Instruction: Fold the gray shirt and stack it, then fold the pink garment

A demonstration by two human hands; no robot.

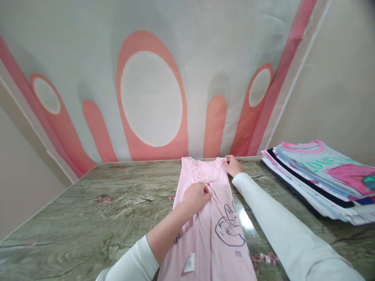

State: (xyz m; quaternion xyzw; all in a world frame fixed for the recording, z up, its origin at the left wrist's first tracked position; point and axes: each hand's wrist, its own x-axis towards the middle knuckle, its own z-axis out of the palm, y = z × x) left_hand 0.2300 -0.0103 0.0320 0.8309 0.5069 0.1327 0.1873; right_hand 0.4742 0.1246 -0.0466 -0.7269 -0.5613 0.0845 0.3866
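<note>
A pink sleeveless garment (202, 226) lies lengthwise on the table, its shoulders toward the far edge. It bears a dark line drawing of a rabbit on the right side, and a white label shows near its lower middle. My left hand (197, 197) reaches over the garment's middle, below the neckline, with thumb and fingers pinched on a fold of the fabric. At the garment's far right shoulder, my right hand (232, 166) holds the cloth's corner between its fingers. The garment's near end runs out of view at the bottom.
On the right of the wood-patterned table (123, 210) stands a stack of folded clothes (322, 175), topped by a grey shirt with a pink collar. A backdrop (199, 58) with pink and white shapes rises behind the table's far edge.
</note>
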